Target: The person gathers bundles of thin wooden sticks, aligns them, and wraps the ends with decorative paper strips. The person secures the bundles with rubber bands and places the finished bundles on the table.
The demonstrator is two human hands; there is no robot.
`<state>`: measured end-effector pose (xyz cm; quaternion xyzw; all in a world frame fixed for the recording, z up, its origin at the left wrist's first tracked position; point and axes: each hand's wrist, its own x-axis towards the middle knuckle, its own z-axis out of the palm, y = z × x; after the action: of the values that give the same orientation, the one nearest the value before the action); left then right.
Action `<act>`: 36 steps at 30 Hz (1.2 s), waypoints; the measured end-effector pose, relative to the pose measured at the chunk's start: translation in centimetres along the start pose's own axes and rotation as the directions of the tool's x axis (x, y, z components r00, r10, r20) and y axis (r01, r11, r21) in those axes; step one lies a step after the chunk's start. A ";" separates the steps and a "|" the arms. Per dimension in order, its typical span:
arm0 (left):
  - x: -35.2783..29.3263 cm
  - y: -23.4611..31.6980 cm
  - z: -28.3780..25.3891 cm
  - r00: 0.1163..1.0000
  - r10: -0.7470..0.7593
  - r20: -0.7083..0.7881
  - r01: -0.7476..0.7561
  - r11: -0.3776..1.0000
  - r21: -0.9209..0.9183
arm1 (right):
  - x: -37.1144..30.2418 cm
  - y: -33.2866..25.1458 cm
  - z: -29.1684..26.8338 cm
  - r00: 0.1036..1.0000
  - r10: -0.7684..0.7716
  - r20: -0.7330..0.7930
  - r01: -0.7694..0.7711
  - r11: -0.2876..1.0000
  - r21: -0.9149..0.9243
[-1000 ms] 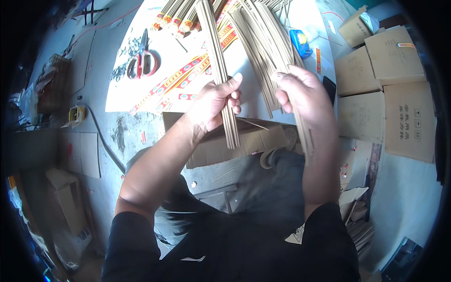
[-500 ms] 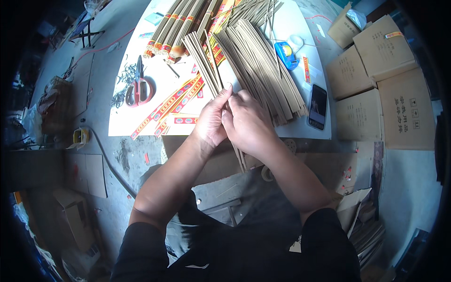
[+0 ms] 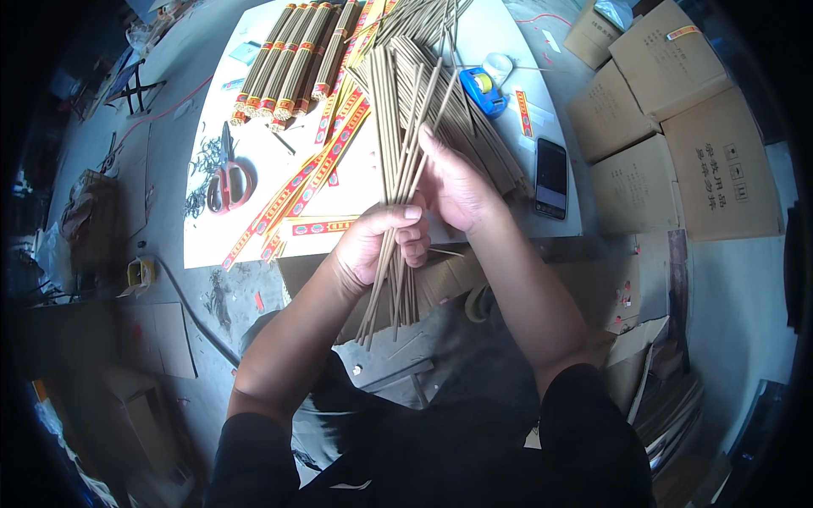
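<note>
A loose bunch of brown incense sticks [image 3: 388,161] stands upright, slightly fanned, over the table's near edge. My left hand [image 3: 385,241] is closed around its lower part, with stick ends poking out below the fist. My right hand [image 3: 457,186] is at the bunch's right side, its thumb pressed along a few tilted sticks; its fingers are partly hidden behind them. A large pile of loose incense sticks [image 3: 491,152] lies just beyond my right hand. Red and yellow printed paper strips [image 3: 292,190] are spread to the left of the bunch.
On the white table [image 3: 207,245] are red-handled scissors [image 3: 227,182], wrapped incense bundles [image 3: 288,63], a blue tape dispenser [image 3: 484,93], a white roll [image 3: 498,66] and a phone [image 3: 550,179]. Cardboard boxes [image 3: 720,161] are stacked at the right. A hose [image 3: 190,296] crosses the floor at left.
My hands, clasped together around the sticks before, have moved apart. The left now grips lower and the bunch has fanned out, more upright. The head view has shifted slightly.
</note>
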<state>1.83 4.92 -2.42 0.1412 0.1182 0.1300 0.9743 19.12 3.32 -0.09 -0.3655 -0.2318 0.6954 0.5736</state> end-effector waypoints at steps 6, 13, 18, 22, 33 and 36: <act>-0.6 -1.0 3.1 0.977 0.019 -0.212 0.110 0.807 0.580 | -0.5 -1.2 1.9 0.991 -0.088 -0.106 0.098 0.990 0.102; -0.5 -0.1 5.4 0.673 0.693 0.258 -0.293 -0.070 0.954 | -5.3 -6.1 10.4 0.616 -0.760 0.206 0.753 0.492 -0.436; 1.6 1.8 1.6 0.570 0.751 0.332 -0.426 -0.076 0.902 | -3.4 -4.4 10.6 0.521 -0.776 0.355 0.801 0.302 -0.516; 2.7 1.2 -0.2 0.555 0.774 0.306 -0.478 -0.005 0.878 | -1.5 -2.6 8.8 0.673 -0.685 0.278 0.720 0.522 -0.458; 3.6 0.4 -0.8 0.632 0.763 0.135 -0.243 0.030 0.970 | 0.2 -1.9 6.9 0.721 -0.661 0.206 0.629 0.502 -0.593; 3.4 0.7 -1.4 0.749 0.645 0.150 -0.277 0.100 0.956 | -0.1 -2.8 6.2 0.735 -0.660 0.152 0.637 0.597 -0.487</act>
<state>4.50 6.86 -4.17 0.6953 0.2692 0.3563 0.5632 16.09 4.50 5.82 -0.4087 -0.5106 0.3440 0.6738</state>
